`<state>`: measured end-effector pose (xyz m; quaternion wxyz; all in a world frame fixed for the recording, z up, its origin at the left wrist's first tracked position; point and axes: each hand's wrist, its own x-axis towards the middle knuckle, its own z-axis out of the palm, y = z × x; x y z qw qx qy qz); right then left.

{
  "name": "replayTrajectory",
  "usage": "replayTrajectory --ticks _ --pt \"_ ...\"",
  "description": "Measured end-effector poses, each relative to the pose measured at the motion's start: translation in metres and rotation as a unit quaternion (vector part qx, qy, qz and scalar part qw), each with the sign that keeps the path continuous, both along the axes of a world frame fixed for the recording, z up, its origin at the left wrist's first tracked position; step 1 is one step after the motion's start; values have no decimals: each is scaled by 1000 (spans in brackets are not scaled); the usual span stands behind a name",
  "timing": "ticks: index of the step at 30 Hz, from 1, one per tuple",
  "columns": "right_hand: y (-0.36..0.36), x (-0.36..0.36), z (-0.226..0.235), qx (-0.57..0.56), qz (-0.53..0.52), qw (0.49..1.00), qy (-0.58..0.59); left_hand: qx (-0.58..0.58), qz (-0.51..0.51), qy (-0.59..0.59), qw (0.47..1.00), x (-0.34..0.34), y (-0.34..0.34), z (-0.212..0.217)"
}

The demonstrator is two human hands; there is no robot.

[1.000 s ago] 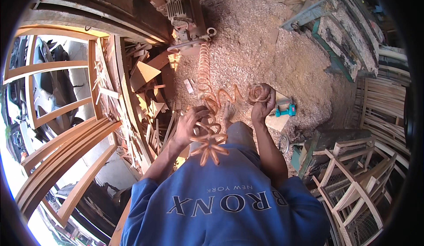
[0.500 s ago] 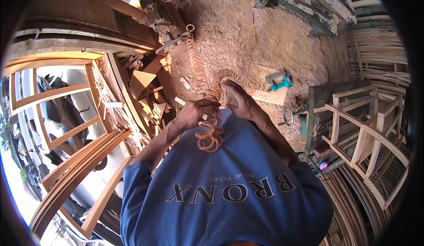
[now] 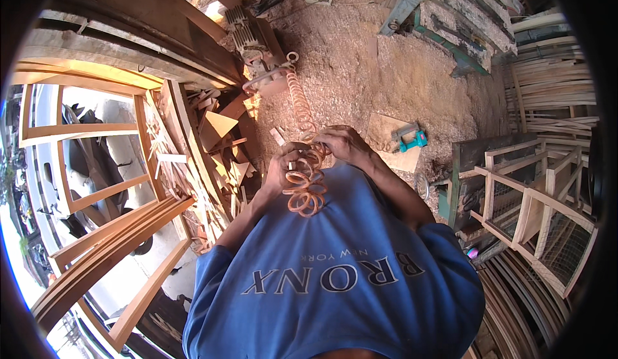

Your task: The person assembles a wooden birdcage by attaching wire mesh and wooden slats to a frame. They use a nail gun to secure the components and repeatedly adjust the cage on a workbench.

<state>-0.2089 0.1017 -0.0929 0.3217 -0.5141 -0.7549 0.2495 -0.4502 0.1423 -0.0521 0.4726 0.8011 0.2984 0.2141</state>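
An orange coiled air hose (image 3: pixel 307 202) is bunched in front of my chest, its loose loops hanging toward my blue shirt. My left hand (image 3: pixel 283 168) is closed round the left side of the bunch. From the right, my right hand (image 3: pixel 344 142) grips the upper coils with bent fingers, close beside the left hand. Some of the coils between the hands are hidden by the fingers. Beyond them, a stretch of the hose runs up to a metal fitting by a dusty motor unit (image 3: pixel 248 34).
A teal power tool (image 3: pixel 412 141) lies on a thin board (image 3: pixel 388 127) on the shaving-covered floor. Wood offcuts (image 3: pixel 219 124) pile up at the left, beside wooden frames (image 3: pixel 96 130). Wooden frames with mesh (image 3: pixel 534 230) stand at the right, near stacked strips (image 3: pixel 553 88).
My right hand has moved in toward the left and now grips the upper coils. The coils that arched out to the right are gathered between my hands. The view has shifted slightly.
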Motion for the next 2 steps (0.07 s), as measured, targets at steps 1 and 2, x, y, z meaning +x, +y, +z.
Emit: replayTrajectory --ticks 1,2 --pt "2 -3 0 -2 -14 1000 -19 -8 16 7 1000 -1 3 -1" --pt "5 -3 2 52 -28 998 -20 -84 81 -31 993 0 -2 -1"
